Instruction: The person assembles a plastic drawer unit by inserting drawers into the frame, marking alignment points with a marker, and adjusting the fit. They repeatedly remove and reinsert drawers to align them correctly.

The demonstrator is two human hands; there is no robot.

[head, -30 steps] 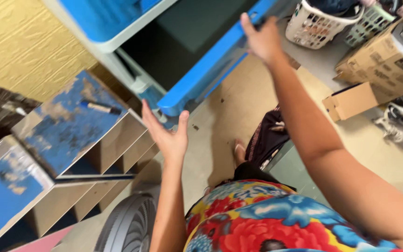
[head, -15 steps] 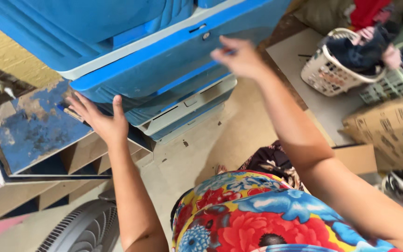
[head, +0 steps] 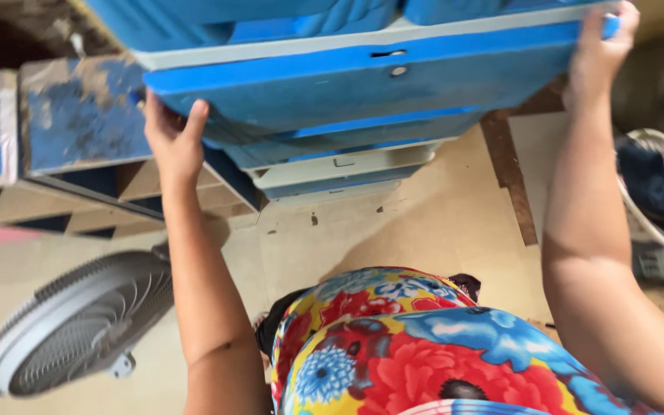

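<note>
Two hands were seen raised to a large blue plastic cabinet (head: 363, 92), a smooth, boxy unit with stacked drawers banded in pale grey. Its fronts were flat and glossy, and a small slot and a round stud were set in the top drawer's face. The cabinet was tilted toward the camera, filling the upper part of the view above a tan, scuffed floor (head: 424, 230).

The left hand (head: 172, 138) was placed at the cabinet's left lower corner, palm against the edge, fingers curled up around it and the thumb spread apart. The right hand (head: 602, 54) was pressed to the right end of the top drawer band, fingers laid flat over the rim; whether they hooked behind it could not be told.

Beside the left hand, wooden shelves (head: 78, 115) with worn, chipped blue paint were seen, just behind the cabinet. A round grey fan (head: 78, 323) with a ribbed grille lay on the floor at lower left. A white lattice basket (head: 655, 192) of dark clothes stood at the right edge.
</note>
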